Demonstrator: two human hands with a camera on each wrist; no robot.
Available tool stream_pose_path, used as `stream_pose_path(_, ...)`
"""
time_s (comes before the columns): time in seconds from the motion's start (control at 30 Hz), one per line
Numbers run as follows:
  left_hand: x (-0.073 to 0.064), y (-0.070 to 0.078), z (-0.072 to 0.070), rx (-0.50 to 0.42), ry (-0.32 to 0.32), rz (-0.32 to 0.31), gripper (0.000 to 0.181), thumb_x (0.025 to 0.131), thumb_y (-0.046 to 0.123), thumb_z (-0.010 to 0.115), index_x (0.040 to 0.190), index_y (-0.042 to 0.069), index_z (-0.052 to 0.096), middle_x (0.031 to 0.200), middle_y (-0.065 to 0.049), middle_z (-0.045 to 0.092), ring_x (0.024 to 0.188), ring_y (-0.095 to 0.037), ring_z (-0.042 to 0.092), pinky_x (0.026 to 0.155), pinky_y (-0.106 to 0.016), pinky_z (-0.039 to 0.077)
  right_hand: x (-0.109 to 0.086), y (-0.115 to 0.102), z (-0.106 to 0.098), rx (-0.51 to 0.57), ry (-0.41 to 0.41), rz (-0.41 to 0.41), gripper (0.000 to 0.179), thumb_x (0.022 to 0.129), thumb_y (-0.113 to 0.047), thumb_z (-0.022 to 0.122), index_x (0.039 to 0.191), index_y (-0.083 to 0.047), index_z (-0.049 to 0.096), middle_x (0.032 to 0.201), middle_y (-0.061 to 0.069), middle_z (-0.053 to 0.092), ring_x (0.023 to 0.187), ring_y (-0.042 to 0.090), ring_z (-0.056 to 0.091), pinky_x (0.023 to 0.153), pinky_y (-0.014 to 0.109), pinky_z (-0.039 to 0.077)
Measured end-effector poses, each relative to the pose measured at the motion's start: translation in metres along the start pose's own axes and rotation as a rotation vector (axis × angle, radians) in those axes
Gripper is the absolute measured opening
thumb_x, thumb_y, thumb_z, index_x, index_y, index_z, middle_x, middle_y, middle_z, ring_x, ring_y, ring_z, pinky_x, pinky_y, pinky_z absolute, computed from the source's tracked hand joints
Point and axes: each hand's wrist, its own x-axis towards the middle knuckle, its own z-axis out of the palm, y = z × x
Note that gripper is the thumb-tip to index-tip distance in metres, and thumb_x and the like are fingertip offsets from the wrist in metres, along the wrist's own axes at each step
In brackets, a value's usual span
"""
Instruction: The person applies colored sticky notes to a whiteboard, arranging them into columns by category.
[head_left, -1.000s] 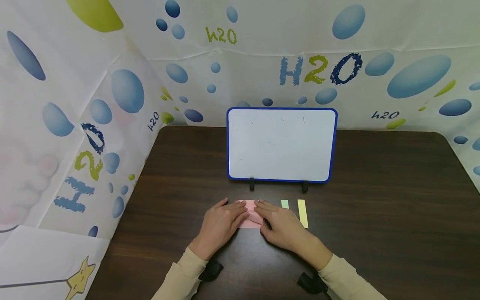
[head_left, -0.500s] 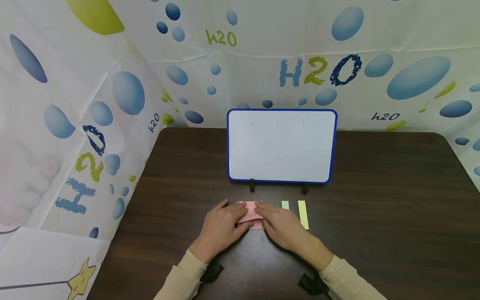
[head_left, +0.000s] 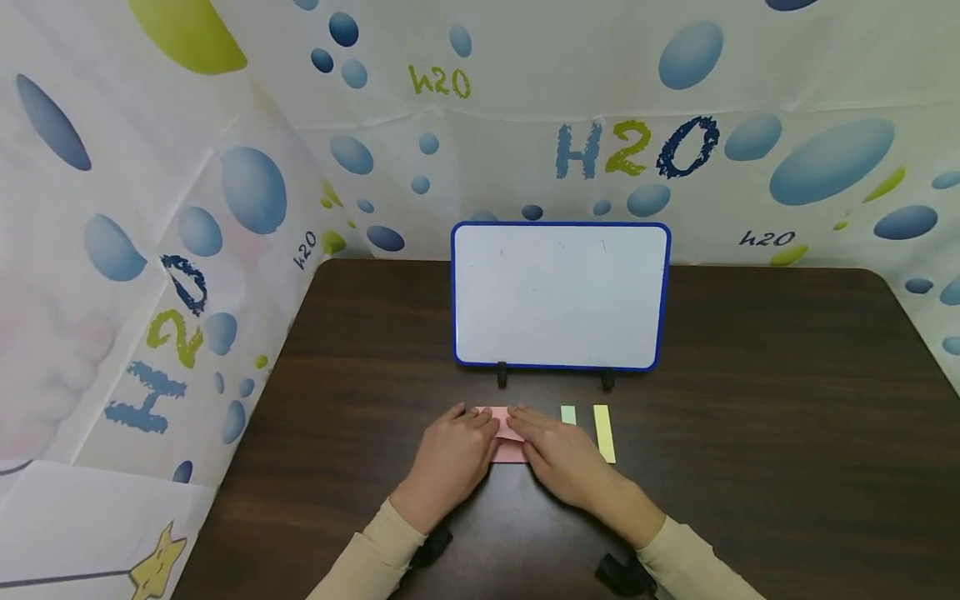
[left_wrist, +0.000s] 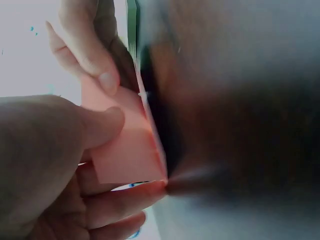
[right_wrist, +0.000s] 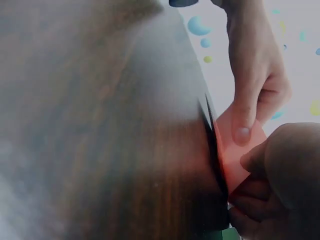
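A pink sheet of paper (head_left: 510,452) lies below the whiteboard, its upper layer folded over and lifted along the near side. At its left end my left hand (head_left: 453,458) pinches that layer, thumb on the underside and fingers across the top. My right hand (head_left: 562,454) pinches the right part the same way. In the left wrist view both thumbs touch the raised pink paper (left_wrist: 125,150). The right wrist view shows the pink paper (right_wrist: 235,160) between the two hands too. Fingers and palms hide both ends of the sheet.
Right of the sheet lie a pale green strip (head_left: 568,415), partly covered by my right hand, and a yellow strip (head_left: 604,433). Behind them a blue-framed whiteboard (head_left: 558,296) stands on black feet. The dark wooden table (head_left: 750,400) meets a printed cloth at the back and left.
My left hand has shifted slightly right and its thumb has tucked in under the folded layer. The layer's near edge, slanted before, is now more level. My right hand has barely moved.
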Motion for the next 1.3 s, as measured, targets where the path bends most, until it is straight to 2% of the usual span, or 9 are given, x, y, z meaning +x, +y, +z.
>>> stream_pose_path(0.17, 0.003, -0.002, -0.006, 0.014, -0.059, 0.028, 0.014, 0.093, 0.025, 0.074, 0.098, 0.013, 0.079, 0.106, -0.002, 0.08, 0.099, -0.015, 0.076, 0.099, -0.039, 0.059, -0.002, -0.002, 0.001, 0.014, -0.048, 0.006, 0.041, 0.102, -0.012, 0.058, 0.142, -0.001, 0.059, 0.149, 0.013, 0.058, 0.14, 0.028, 0.054, 0.111, 0.047, 0.051)
stream_pose_path(0.3, 0.005, -0.002, -0.008, 0.013, -0.079, 0.034, 0.012, 0.091, 0.024, 0.075, 0.097, 0.013, 0.078, 0.106, -0.001, 0.079, 0.1, -0.015, 0.075, 0.099, -0.037, 0.059, -0.004, -0.004, -0.004, 0.002, -0.077, 0.019, 0.043, 0.102, -0.013, 0.057, 0.143, 0.001, 0.056, 0.151, 0.015, 0.055, 0.142, 0.029, 0.052, 0.112, 0.047, 0.049)
stream_pose_path(0.5, 0.003, 0.002, -0.006, 0.012, -0.042, 0.039, 0.014, 0.094, 0.02, 0.073, 0.103, 0.01, 0.078, 0.112, -0.004, 0.078, 0.104, -0.018, 0.075, 0.098, -0.036, 0.059, -0.012, -0.01, -0.014, -0.067, -0.079, 0.064, 0.042, 0.103, -0.018, 0.056, 0.141, 0.001, 0.058, 0.15, 0.014, 0.056, 0.141, 0.029, 0.053, 0.113, 0.046, 0.049)
stream_pose_path(0.7, -0.002, 0.004, -0.004, 0.025, -0.006, 0.01, 0.017, 0.095, 0.021, 0.073, 0.107, 0.01, 0.077, 0.114, -0.005, 0.078, 0.106, -0.018, 0.074, 0.099, -0.033, 0.059, -0.017, -0.025, -0.025, -0.13, -0.096, 0.119, 0.04, 0.103, -0.019, 0.056, 0.135, 0.003, 0.063, 0.142, 0.015, 0.062, 0.136, 0.029, 0.057, 0.112, 0.046, 0.05)
stream_pose_path(0.8, -0.003, 0.004, -0.003, 0.014, 0.004, 0.008, 0.018, 0.095, 0.022, 0.073, 0.107, 0.009, 0.076, 0.114, -0.005, 0.078, 0.107, -0.017, 0.074, 0.099, -0.033, 0.059, -0.019, -0.03, -0.029, -0.154, -0.103, 0.088, 0.038, 0.101, -0.019, 0.058, 0.132, 0.002, 0.066, 0.138, 0.015, 0.066, 0.133, 0.028, 0.06, 0.11, 0.045, 0.051)
stream_pose_path(0.87, -0.003, 0.004, -0.003, 0.009, 0.011, 0.012, 0.018, 0.094, 0.022, 0.073, 0.106, 0.009, 0.076, 0.114, -0.005, 0.078, 0.106, -0.017, 0.074, 0.099, -0.033, 0.059, -0.021, -0.033, -0.028, -0.159, -0.103, 0.038, 0.036, 0.101, -0.018, 0.058, 0.131, 0.001, 0.067, 0.137, 0.014, 0.066, 0.132, 0.027, 0.061, 0.109, 0.044, 0.052)
stream_pose_path(1.03, -0.004, 0.003, -0.001, 0.002, 0.013, 0.006, 0.019, 0.094, 0.021, 0.073, 0.108, 0.008, 0.076, 0.113, -0.005, 0.078, 0.106, -0.017, 0.074, 0.099, -0.033, 0.059, -0.021, -0.032, -0.017, -0.16, -0.124, -0.033, 0.038, 0.101, -0.017, 0.057, 0.135, -0.001, 0.065, 0.141, 0.012, 0.064, 0.135, 0.027, 0.059, 0.11, 0.044, 0.052)
stream_pose_path(1.3, -0.007, 0.001, -0.001, 0.011, 0.012, 0.013, 0.018, 0.094, 0.02, 0.073, 0.108, 0.009, 0.076, 0.114, -0.005, 0.078, 0.107, -0.017, 0.074, 0.099, -0.034, 0.059, -0.019, -0.025, -0.008, -0.151, -0.157, -0.043, 0.039, 0.102, -0.019, 0.056, 0.137, -0.004, 0.062, 0.143, 0.012, 0.062, 0.138, 0.027, 0.055, 0.113, 0.043, 0.049)
